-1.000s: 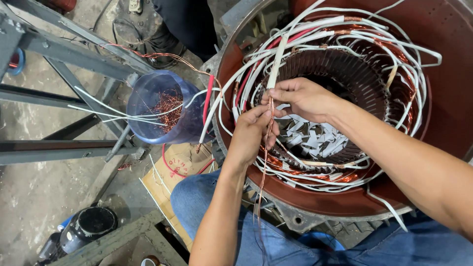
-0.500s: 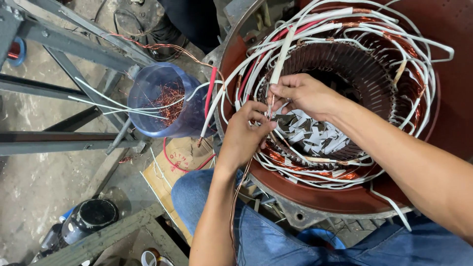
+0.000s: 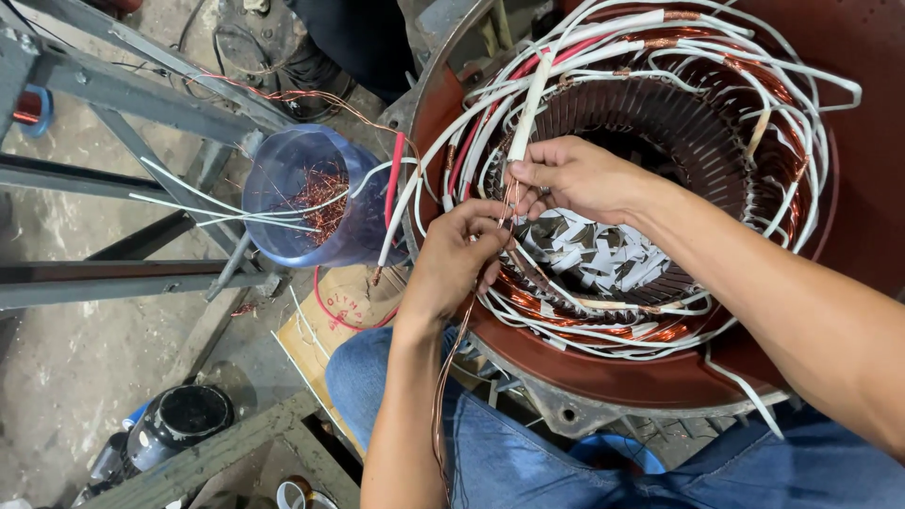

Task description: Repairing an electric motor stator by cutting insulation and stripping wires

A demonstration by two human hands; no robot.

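Right, landmark is the motor stator [image 3: 848, 217], big dark-red housing lying open side up.

Nearest the camera: blue-jeaned knees [image 3: 528, 462] below the stator's lower rim, forearms coming up over them. Thin bundle of bare copper wire [image 3: 451, 377] hangs down past the left wrist, over the lap.

Left hand [image 3: 452, 259] at the stator's left inner edge, fingers curled and pinched shut on the copper wire strands. Right hand [image 3: 575, 179] just above it over the bore, touching or nearly touching the left fingertips; thumb and forefinger closed on the same strands where they enter a white sleeve tube [image 3: 528, 108] that runs up toward the rim.

Inside the stator: copper coil windings [image 3: 603, 325] round the bore, white paper slot wedges [image 3: 603, 250] sticking up below the right hand, loose white sleeved leads [image 3: 754, 66] looped over the top, one red lead [image 3: 394, 179] at the left edge.

Left of the stator: translucent blue plastic cup [image 3: 302, 188] holding copper scrap, cardboard piece [image 3: 330, 330] under it, grey steel frame [image 3: 113, 94] further left on the concrete floor. Far lower left of the stator: black round can [image 3: 184, 419].
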